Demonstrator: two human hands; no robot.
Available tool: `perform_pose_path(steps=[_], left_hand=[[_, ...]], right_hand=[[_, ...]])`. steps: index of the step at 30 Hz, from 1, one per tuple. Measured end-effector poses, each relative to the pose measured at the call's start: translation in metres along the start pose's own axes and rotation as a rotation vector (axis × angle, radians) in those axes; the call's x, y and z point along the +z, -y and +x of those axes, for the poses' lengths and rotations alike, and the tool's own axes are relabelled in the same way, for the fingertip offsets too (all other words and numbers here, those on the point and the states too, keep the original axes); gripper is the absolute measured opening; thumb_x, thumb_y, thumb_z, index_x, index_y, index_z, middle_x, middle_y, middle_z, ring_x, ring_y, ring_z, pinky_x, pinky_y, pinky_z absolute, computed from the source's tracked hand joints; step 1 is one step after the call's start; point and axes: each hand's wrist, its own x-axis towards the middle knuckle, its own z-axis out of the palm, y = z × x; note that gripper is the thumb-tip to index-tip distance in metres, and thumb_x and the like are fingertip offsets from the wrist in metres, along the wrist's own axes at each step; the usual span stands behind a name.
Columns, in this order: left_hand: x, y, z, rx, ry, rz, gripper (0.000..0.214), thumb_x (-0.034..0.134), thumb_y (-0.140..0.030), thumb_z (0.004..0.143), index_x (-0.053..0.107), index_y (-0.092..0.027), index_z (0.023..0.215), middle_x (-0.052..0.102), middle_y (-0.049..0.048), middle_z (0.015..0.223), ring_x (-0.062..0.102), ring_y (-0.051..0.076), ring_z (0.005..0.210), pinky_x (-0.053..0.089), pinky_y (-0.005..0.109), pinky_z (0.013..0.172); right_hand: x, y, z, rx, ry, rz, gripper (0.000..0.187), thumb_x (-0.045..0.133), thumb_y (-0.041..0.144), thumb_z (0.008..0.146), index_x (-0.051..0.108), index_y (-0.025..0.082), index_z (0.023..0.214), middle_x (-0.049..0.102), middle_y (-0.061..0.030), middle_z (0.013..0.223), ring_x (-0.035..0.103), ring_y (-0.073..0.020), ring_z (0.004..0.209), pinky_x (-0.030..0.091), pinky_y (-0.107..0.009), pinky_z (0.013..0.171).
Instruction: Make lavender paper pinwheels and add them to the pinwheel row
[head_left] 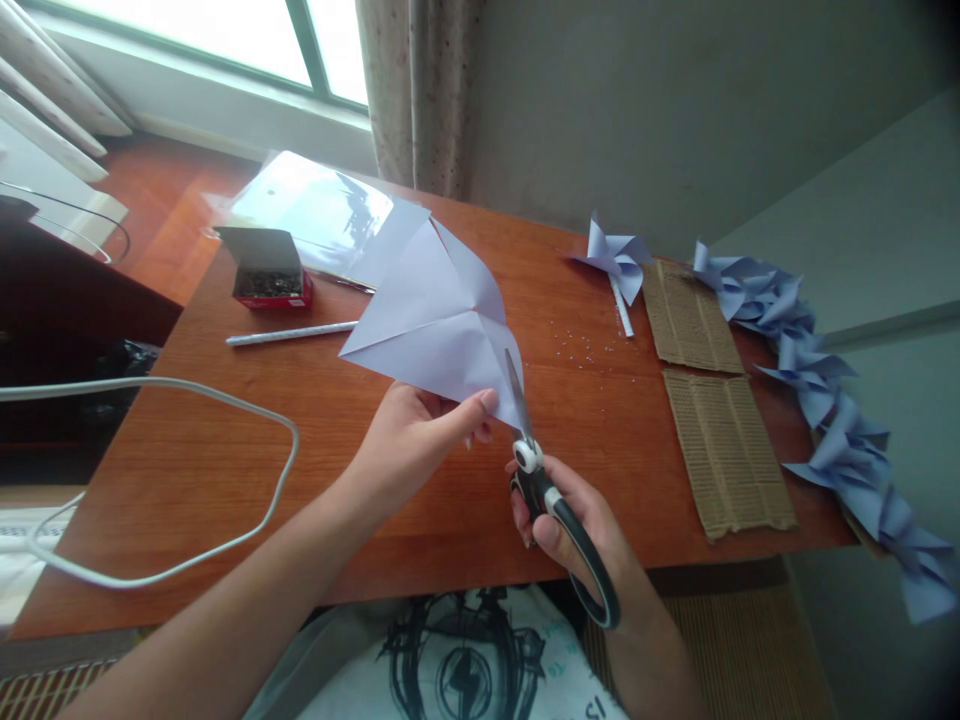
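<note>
My left hand [435,425] pinches the near edge of a creased sheet of pale lilac paper [427,325], thumb on top and fingers beneath. Fold lines meet near the sheet's middle, and a slit runs in from its far corner. In my right hand [577,510] is a pair of scissors [529,455] with black and white handles. Its blades point away from me at the sheet's right corner, one blade over the paper and the other mostly hidden. A finished paper pinwheel [619,258] on a white stick lies farther back on the right.
Corrugated cardboard pieces [727,450] and a row of several pinwheels [840,420] line the right side of the wooden table [330,540]. Left are an open red box [274,285], a rolled white stick [292,333], plastic-wrapped paper [307,215] and a white cable [292,450].
</note>
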Motion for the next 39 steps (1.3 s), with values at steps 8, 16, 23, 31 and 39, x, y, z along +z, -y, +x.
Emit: perform_pose_path(steps=[8,16,23,31,39], left_hand=[[-0.0006,-0.0006,-0.0005,-0.005,-0.003,-0.002,0.023,0.076,-0.028,0.085,0.069,-0.014,0.068,0.068,0.0001,0.061,0.061,0.011,0.058,0.047,0.020,0.054],[-0.0004,-0.0011,0.0003,-0.006,-0.010,0.001,0.023,0.076,-0.028,0.084,0.069,-0.014,0.068,0.069,0.0002,0.061,0.062,0.011,0.057,0.047,0.019,0.053],[0.0001,-0.0021,-0.0009,-0.002,-0.015,0.001,0.023,0.077,-0.029,0.084,0.069,-0.014,0.067,0.069,0.0008,0.062,0.061,0.011,0.058,0.047,0.019,0.054],[0.0009,-0.0039,-0.0013,-0.010,-0.034,0.023,0.023,0.077,-0.030,0.083,0.069,-0.014,0.068,0.068,0.0019,0.062,0.061,0.013,0.058,0.046,0.021,0.053],[0.0006,-0.0040,-0.0015,-0.005,-0.041,0.053,0.025,0.077,-0.033,0.082,0.069,-0.014,0.067,0.068,0.0026,0.062,0.062,0.014,0.057,0.047,0.023,0.054]], right_hand=[[0.0009,-0.0004,-0.0002,-0.003,-0.028,-0.004,0.062,0.079,0.060,0.077,0.062,0.018,0.120,0.058,-0.0012,0.080,0.048,-0.0128,0.068,0.039,-0.026,0.064],[0.0032,0.0014,-0.0002,0.003,-0.049,0.009,0.059,0.080,0.059,0.076,0.064,0.019,0.117,0.058,-0.0006,0.079,0.047,-0.0120,0.067,0.039,-0.025,0.062],[0.0035,-0.0002,-0.0004,0.014,-0.059,0.007,0.059,0.081,0.058,0.076,0.064,0.019,0.117,0.058,0.0000,0.079,0.047,-0.0113,0.067,0.039,-0.024,0.062],[0.0042,0.0002,-0.0003,0.014,-0.076,-0.014,0.057,0.081,0.057,0.077,0.065,0.019,0.116,0.057,0.0006,0.077,0.046,-0.0112,0.064,0.039,-0.024,0.060],[0.0039,-0.0004,-0.0003,0.023,-0.092,-0.031,0.059,0.082,0.059,0.074,0.066,0.019,0.114,0.058,0.0009,0.077,0.046,-0.0103,0.062,0.040,-0.024,0.059]])
